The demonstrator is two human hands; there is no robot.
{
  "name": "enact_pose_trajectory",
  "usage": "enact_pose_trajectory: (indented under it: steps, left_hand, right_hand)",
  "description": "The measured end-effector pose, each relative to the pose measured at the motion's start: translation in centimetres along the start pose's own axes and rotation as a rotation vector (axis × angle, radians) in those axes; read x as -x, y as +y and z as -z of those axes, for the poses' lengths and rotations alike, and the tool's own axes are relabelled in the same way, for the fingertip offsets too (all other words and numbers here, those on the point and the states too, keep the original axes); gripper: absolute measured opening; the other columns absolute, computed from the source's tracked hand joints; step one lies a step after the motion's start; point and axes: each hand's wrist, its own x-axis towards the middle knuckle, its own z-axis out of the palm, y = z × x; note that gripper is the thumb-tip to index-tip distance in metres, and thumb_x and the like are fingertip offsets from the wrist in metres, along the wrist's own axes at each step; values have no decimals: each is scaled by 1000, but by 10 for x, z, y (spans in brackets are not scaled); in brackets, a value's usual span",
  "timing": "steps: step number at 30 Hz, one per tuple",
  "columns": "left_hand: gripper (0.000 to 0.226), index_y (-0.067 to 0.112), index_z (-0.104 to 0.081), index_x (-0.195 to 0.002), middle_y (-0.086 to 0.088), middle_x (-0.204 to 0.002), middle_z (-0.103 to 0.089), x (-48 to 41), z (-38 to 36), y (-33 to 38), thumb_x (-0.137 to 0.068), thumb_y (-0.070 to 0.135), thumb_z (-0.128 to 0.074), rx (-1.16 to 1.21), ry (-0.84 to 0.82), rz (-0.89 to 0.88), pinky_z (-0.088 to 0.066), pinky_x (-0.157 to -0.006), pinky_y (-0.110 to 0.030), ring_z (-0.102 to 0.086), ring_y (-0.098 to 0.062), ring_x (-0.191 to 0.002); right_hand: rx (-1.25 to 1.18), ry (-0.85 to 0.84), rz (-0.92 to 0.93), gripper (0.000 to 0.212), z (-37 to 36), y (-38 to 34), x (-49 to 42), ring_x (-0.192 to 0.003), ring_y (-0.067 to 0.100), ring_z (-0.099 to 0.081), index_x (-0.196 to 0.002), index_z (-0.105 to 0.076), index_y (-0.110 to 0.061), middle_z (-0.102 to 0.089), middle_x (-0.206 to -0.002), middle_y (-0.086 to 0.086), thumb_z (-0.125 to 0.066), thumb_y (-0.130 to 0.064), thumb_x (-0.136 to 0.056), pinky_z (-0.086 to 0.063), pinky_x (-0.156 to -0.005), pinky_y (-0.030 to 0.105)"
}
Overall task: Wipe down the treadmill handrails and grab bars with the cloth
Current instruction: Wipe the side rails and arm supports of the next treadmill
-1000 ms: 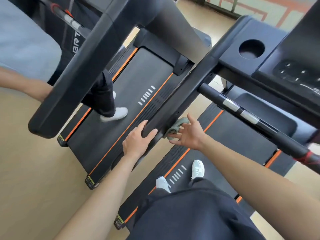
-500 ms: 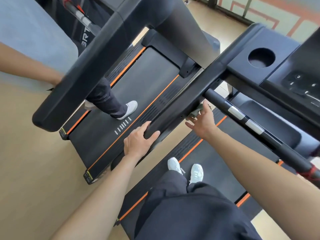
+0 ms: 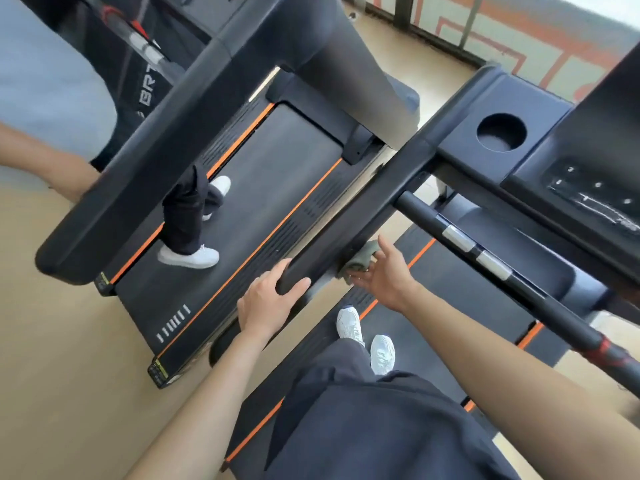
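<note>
At the near end of the handrail (image 3: 360,209) | left hand (image 3: 270,301) grips it, fingers curled over the top | right hand (image 3: 386,277), fingers straight, presses the grey-green cloth (image 3: 360,259) against the rail's side, near the left hand.

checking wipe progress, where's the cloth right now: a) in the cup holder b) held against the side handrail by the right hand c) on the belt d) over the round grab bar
b: the right hand presses the green cloth against the handrail, near where the left hand grips it.
</note>
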Motion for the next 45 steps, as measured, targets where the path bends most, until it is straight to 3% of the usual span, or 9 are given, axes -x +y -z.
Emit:
enact_pose_trajectory:
  steps: [3,13,16,19,22,30,33,38,45]
  left_hand:
    - [65,40,-47,-145,6,-147,-56,-8,4,4,-88,68,-58,46,-78,21,-41,-104,-44,-50,-22,-134]
    - [77,27,-38,-154,-1,-154,-47,-78,2,95,-88,63,-56,50,-187,-302,-38,-114,-46,-44,-24,-141]
    - [74,19,-37,-154,-6,-151,-48,-91,-6,131,-93,55,-59,46,-174,-400,-39,-110,-43,-45,-27,-138]
    - [76,17,-31,-156,-8,-151,-45,-101,-15,153,-94,52,-58,30,-172,-441,-41,-105,-44,-45,-30,-136]
    - [74,18,-27,-158,-8,-151,-44,-110,-23,161,-97,50,-54,8,-160,-475,-43,-101,-47,-47,-33,-135]
    - [72,21,-32,-157,-7,-150,-49,-113,-26,156,-96,51,-57,12,-113,-486,-45,-96,-47,-50,-34,-131]
    - [72,21,-33,-156,-7,-147,-51,-110,-27,158,-95,50,-58,-2,-102,-489,-46,-93,-47,-52,-34,-129]
    - [70,17,-32,-156,-10,-145,-52,-108,-29,160,-96,47,-56,-52,-62,-513,-46,-92,-48,-53,-35,-127]
    - [69,12,-31,-154,-14,-144,-52,-107,-34,163,-97,46,-52,-140,-5,-536,-47,-94,-51,-54,-38,-126]
  right_hand:
    - [-66,83,130,51,5,-30,0,-94,32,-54,-118,-64,-17,-61,-115,13,-66,-55,-84,-46,-103,35]
    - [223,282,502,29,3,-77,64,-75,18,-67,-88,-70,-3,-76,-81,10,-53,-21,-102,-55,-71,30]
    - [428,476,771,37,19,-91,86,-71,14,-56,-88,-64,6,-68,-77,21,-60,-31,-92,-47,-67,37]
    - [696,669,943,27,39,-100,100,-66,9,-40,-77,-59,-1,-48,-67,1,-62,-22,-93,-34,-64,33]
    - [889,739,1036,24,40,-105,97,-76,13,-52,-76,-60,-3,-57,-81,-2,-64,-19,-94,-41,-71,27]
    - [1357,670,944,38,19,-83,29,-92,30,-61,-92,-78,-15,-72,-109,3,-49,-39,-97,-53,-83,39]
    - [1358,801,943,26,23,-93,14,-80,33,-60,-111,-70,-10,-65,-99,7,-69,-16,-86,-53,-72,41]
    - [1766,671,743,50,32,-100,6,-113,33,-56,-139,-54,-15,-63,-126,8,-53,-45,-100,-41,-89,41]
    - [1755,674,911,40,67,-90,26,-79,34,-64,-111,-65,-10,-67,-88,10,-46,-42,-97,-47,-67,40]
